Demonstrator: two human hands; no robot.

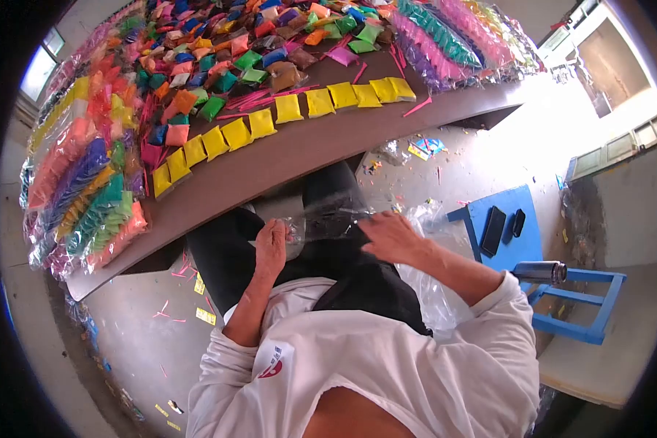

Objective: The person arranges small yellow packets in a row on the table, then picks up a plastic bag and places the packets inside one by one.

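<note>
Over my lap, a clear plastic bag (325, 223) stretches between my two hands. My left hand (271, 247) is closed on its left end, fingers pressed together. At the bag's right end is my right hand (391, 237), its fingers partly blurred; their hold on the plastic is hard to make out. On the brown table (233, 179) above my hands lies a curved row of yellow packets (288, 109). Behind the row is a large heap of small packets in many colours (248, 60), with pink strips (252, 101) between.
Filled clear bags of coloured packets stand at the table's left (87, 160) and right (452, 40). A blue stool (522, 208) at right bears dark objects and a metal flask (540, 272). Loose clear plastic (431, 292) lies beside my right leg. Scraps litter the floor.
</note>
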